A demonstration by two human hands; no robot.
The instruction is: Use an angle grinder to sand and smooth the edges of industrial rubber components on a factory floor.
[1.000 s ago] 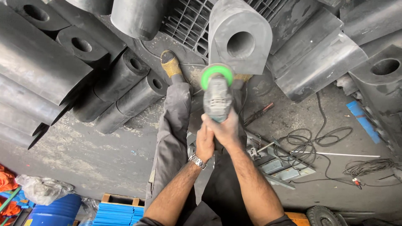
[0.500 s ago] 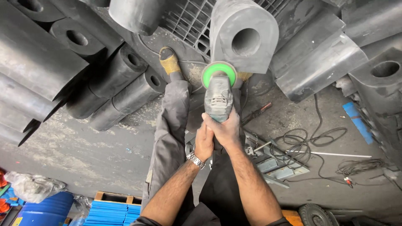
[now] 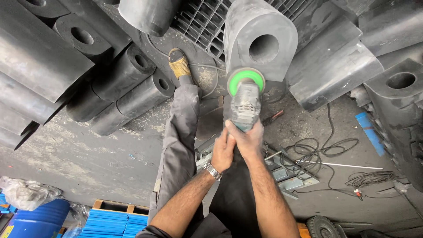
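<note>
Green-disced grinder [image 3: 245,99], clamped in both hands, left [image 3: 223,152] and right [image 3: 249,140], meets the grey rubber block [image 3: 260,39].

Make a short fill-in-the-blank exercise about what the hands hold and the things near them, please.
1. Both hands grip a grey angle grinder with a ____ disc.
2. The disc meets a grey block with a round ____ through it.
3. The left hand has a metal ____ at its wrist.
4. Black ____ lie coiled on the floor.

Missing words: green; hole; watch; cables
</note>
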